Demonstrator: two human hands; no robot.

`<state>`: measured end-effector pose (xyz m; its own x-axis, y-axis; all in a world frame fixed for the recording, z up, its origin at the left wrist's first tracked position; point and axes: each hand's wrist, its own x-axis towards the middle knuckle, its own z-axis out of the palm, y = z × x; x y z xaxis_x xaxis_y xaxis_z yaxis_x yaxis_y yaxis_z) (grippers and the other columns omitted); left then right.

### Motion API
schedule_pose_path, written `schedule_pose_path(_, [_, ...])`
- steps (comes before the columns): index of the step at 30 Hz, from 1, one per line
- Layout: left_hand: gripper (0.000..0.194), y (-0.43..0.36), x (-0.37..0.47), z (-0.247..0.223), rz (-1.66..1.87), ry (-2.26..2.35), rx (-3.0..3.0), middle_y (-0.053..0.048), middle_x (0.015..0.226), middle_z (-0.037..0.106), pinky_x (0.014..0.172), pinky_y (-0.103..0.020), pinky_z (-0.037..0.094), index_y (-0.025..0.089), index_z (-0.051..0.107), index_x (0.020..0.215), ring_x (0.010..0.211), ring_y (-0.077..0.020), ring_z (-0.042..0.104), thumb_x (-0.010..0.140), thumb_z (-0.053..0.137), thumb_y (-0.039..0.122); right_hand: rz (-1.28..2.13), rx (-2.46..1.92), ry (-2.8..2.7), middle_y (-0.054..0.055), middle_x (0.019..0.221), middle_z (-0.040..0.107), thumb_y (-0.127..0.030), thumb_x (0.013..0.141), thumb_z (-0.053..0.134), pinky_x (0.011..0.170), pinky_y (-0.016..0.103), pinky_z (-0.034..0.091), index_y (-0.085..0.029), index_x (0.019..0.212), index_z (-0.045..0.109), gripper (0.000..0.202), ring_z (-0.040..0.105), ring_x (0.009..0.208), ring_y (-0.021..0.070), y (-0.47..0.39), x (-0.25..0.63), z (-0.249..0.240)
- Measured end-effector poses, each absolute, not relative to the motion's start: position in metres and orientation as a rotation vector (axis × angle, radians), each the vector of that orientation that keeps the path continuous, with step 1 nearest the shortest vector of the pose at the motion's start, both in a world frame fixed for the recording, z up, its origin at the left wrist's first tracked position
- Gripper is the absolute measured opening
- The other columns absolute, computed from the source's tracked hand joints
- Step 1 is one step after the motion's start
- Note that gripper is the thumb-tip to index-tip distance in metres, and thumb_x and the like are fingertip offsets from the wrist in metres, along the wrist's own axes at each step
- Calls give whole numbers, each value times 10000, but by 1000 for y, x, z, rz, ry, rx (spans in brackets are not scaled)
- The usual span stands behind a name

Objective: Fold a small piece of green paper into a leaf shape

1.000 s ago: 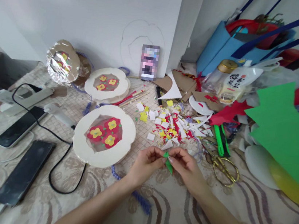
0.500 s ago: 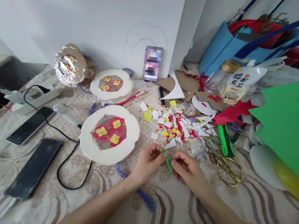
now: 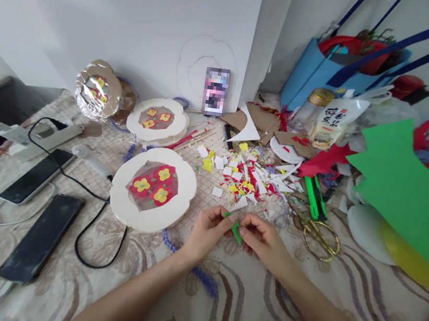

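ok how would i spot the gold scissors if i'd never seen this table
Start at the big jagged green paper sheet on the right. Between it and the person's right hand, look for metal scissors with gold-coloured handles. Their two rounded loops set them apart from the straight green-and-black plastic cutter just beyond.

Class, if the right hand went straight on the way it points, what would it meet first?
The right hand would probably meet the left hand, just beyond the green paper strip at their fingertips; depth is unclear.
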<state>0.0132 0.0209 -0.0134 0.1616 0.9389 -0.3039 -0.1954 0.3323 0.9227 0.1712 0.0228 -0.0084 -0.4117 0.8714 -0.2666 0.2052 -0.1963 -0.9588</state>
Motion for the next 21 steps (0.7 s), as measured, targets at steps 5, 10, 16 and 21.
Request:
schedule_pose_path(5, [242,21,13,-14,995,1119,881,39,538,496,552,-216,355,152,539,621,525,-85,440,737,627,346,1686,-1256,-1529,-54,554,440,-308,862,500,473,205,337,-192,717,458,190,425,491,85,22,170,-7])
schedule_pose_path(10, [251,22,12,-16,970,1154,888,28,535,516,549,-225,375,156,541,620,524,-98,472,744,612,362,1705,-1258,-1518,-53,554,440,-323,858,505,464,203,325,-190,719,467,197,421,488,85,22,170,-8])
schedule_pose_path(16, [244,23,9,-13,961,1135,924,20,526,522,548,-222,375,151,526,588,519,-93,462,776,566,301,1739,-1252,-1522,-55,564,427,-305,850,517,473,203,323,-185,715,469,186,417,500,83,22,168,-9])
schedule_pose_path(21, [247,22,10,-11,956,1146,879,23,532,525,542,-229,395,155,520,618,508,-98,480,772,570,341,1738,-1264,-1507,-55,562,425,-312,847,514,473,205,323,-187,712,466,190,415,496,85,23,168,-9])
